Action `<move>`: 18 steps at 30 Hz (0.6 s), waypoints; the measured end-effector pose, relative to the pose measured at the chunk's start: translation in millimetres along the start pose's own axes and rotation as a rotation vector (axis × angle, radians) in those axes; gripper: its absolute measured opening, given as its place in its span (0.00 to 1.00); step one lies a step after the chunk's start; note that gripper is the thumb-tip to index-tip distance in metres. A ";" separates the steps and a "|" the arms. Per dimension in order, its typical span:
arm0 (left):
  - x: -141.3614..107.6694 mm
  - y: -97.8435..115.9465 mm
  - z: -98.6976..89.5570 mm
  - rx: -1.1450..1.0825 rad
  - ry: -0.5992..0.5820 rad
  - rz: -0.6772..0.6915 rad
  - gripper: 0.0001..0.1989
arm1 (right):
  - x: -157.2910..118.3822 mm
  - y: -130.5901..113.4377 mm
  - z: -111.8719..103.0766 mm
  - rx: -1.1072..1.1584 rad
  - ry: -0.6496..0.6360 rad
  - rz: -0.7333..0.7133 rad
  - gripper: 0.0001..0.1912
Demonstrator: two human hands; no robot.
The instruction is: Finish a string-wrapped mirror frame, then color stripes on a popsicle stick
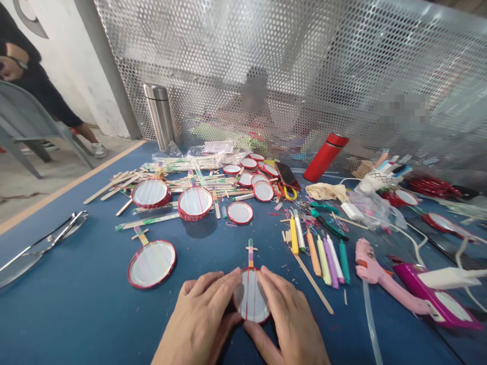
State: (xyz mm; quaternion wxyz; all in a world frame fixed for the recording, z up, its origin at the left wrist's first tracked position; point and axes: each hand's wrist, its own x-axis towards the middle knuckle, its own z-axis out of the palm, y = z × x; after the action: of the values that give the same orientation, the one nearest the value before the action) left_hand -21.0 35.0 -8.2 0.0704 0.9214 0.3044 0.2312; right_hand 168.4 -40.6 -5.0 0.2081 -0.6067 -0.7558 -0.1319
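In front of me lies a small banjo-like craft [251, 296]: a round red-rimmed lid with a pale face, bands stretched along it and a coloured craft stick as its neck. My left hand [207, 309] grips the rim from the left, fingertips at the top edge and thumb near the bottom. From the other side, my right hand [287, 314] holds the same rim in the same way. A similar finished-looking piece [152, 264] rests to the left of my left hand. Behind stand stacked red-rimmed lids [195, 203] with stick necks.
Paint markers [315, 253], a wooden stick [314, 286] and a pink glue gun [388, 279] with its cord lie at right. Eyeglasses [45, 248] are at left. Farther back are a steel flask [158, 116], a red bottle [326, 157], scissors [290, 192] and loose sticks [117, 185].
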 end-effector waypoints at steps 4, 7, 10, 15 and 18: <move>0.1 0.6 -1.0 -0.015 0.018 -0.006 0.22 | 1.6 -1.1 -0.8 -0.003 0.012 -0.009 0.24; 0.6 0.4 -1.1 -0.017 0.024 -0.001 0.22 | 1.5 -1.2 -0.8 0.001 0.015 -0.003 0.24; 1.7 0.5 -1.4 -0.012 0.044 0.002 0.21 | 0.4 -0.3 -0.1 0.012 0.016 0.006 0.24; 4.5 2.2 -3.0 -0.008 0.088 0.021 0.18 | -1.0 0.8 1.1 0.022 0.015 0.005 0.25; 5.2 2.8 -3.4 -0.005 0.084 0.026 0.18 | -1.1 0.8 0.8 0.006 0.004 0.001 0.25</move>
State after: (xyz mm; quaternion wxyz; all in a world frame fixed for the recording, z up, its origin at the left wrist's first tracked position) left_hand -17.4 35.9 -2.5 0.0568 0.9145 0.2948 0.2714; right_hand 169.2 -41.0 -6.2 0.2115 -0.6062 -0.7555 -0.1309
